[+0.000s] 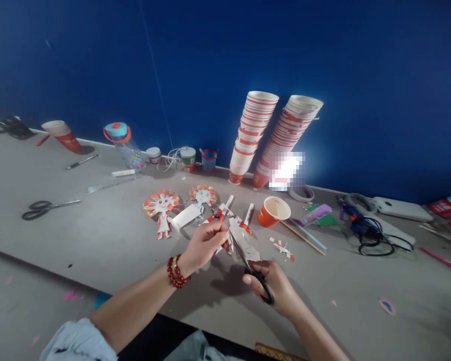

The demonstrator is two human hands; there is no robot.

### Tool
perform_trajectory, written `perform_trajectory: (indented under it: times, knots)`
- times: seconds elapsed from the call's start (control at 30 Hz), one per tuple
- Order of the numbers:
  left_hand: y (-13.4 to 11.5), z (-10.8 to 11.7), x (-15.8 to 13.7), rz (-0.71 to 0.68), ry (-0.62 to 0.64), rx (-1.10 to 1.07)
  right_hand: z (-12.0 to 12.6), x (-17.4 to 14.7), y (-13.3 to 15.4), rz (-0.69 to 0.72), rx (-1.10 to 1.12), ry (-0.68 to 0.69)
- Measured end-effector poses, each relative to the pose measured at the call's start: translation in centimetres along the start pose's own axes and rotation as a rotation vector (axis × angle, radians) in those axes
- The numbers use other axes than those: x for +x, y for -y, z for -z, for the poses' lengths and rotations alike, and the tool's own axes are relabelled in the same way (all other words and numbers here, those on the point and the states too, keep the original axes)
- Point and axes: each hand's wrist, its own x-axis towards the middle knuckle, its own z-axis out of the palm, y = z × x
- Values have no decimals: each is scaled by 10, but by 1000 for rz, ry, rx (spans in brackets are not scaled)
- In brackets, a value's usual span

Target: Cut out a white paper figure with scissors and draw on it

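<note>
My right hand [273, 287] is closed round the handles of black-handled scissors [262, 286], whose blades point up and left toward my other hand. A small piece of white paper [231, 244] is pinched in my left hand [206, 244], right by the scissor tips. Cut white paper scraps [248, 240] lie behind and under the blades; which of them touch the scissors I cannot tell. Left of my hands lies a paper doll [164, 213] with a fringed red-and-white head and a dress. Beyond it is a second fringed paper face [203, 195].
Two tall stacks of paper cups [253, 135] lean near the blue wall. An orange cup [273, 211] stands beyond my right hand, with a wooden stick [304, 238] beside it. Other scissors [50, 206] lie left; a glue gun [361, 220] with a black cord lies right.
</note>
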Motion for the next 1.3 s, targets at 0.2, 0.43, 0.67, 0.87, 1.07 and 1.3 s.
perform_trajectory:
  times: [0.2, 0.43, 0.67, 0.87, 1.07, 1.3]
  knots:
    - [1, 0, 3, -27, -66, -62, 1, 1, 4, -50, 159, 110]
    - [-1, 2, 4, -17, -186, -100, 40, -16, 6, -27, -4, 344]
    - [3, -2, 4, 5, -166, -146, 33, -20, 31, 423, -236, -435]
    - [9, -7, 1, -4, -98, -133, 13, -1, 51, 777, -803, -570]
    - [3, -11, -2, -47, -45, -141, 6, 8, 52, 898, -1044, -612]
    - [0, -14, -5, -74, -5, -174, 11, 9, 41, 929, -985, -616]
